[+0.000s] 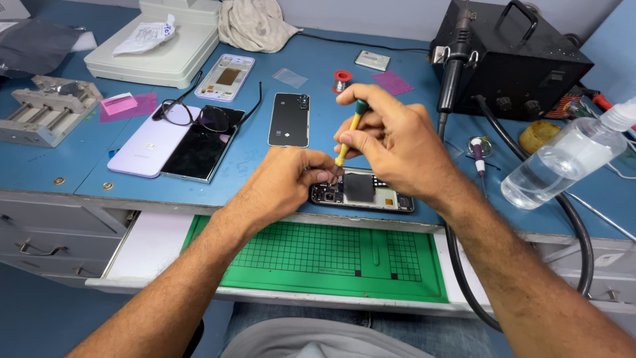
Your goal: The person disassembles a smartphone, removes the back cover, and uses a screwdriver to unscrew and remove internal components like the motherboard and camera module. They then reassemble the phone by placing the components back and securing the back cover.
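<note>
Right now the right hand (397,142) pinches a yellow-handled screwdriver (350,132), tip down on the opened phone (363,192) lying at the blue bench's (40,166) front edge. The left hand (285,185) steadies the phone's left end, fingertips pressed together beside the tip. Behind, a black phone back (289,119) lies flat, with eyeglasses (199,116) resting on two more phones.
</note>
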